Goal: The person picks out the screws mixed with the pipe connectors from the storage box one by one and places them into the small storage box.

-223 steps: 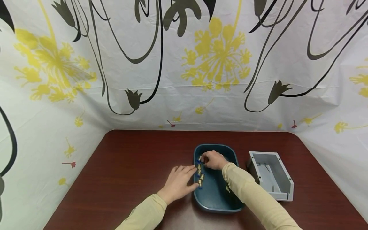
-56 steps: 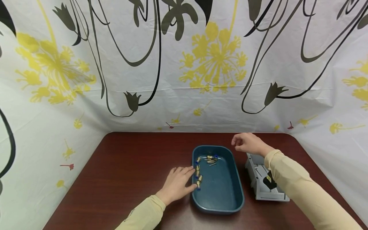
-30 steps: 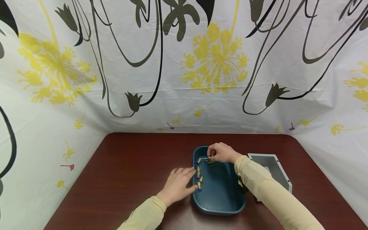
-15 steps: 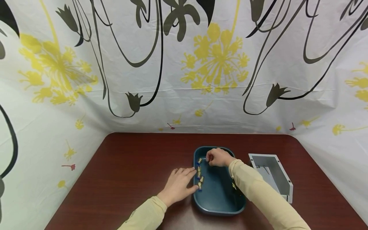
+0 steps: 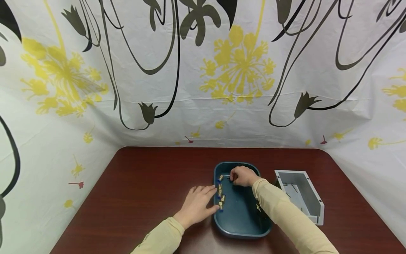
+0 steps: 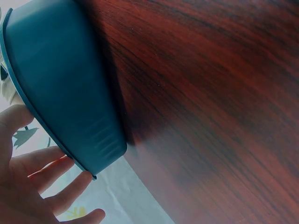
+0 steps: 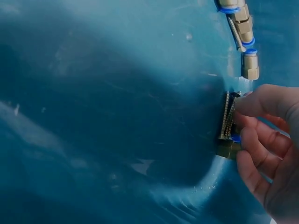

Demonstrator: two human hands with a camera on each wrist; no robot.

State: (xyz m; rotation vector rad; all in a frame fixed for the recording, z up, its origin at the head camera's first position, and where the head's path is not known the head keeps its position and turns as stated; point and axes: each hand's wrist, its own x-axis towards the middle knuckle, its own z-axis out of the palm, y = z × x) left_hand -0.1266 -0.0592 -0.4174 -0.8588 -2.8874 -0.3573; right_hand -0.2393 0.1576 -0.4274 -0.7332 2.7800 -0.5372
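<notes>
A dark blue-green tray (image 5: pixel 241 220) lies on the table. Along its left side sit several brass push-fit connectors (image 5: pixel 220 190) with blue collars. My left hand (image 5: pixel 198 203) rests at the tray's left rim, its fingers extended; in the left wrist view their tips touch the rim from outside. Inside the far end, my right hand (image 5: pixel 243 175) reaches down with curled fingers. Seen from the right wrist, thumb and index pinch at a small bunch of screws (image 7: pixel 226 116), and a further brass connector (image 7: pixel 228 150) lies beside the fingers. The fingertips partly hide the screws.
To the right of the tray stands a grey open box (image 5: pixel 309 197) with a few thin pieces on its floor. Both sit on a dark reddish-brown table (image 5: pixel 142 183). A patterned white cloth (image 5: pixel 190 116) hangs behind the table.
My right hand was above the grey box, then came left into the tray, touched a connector and shifted down among the screws. My left hand has stayed at the rim.
</notes>
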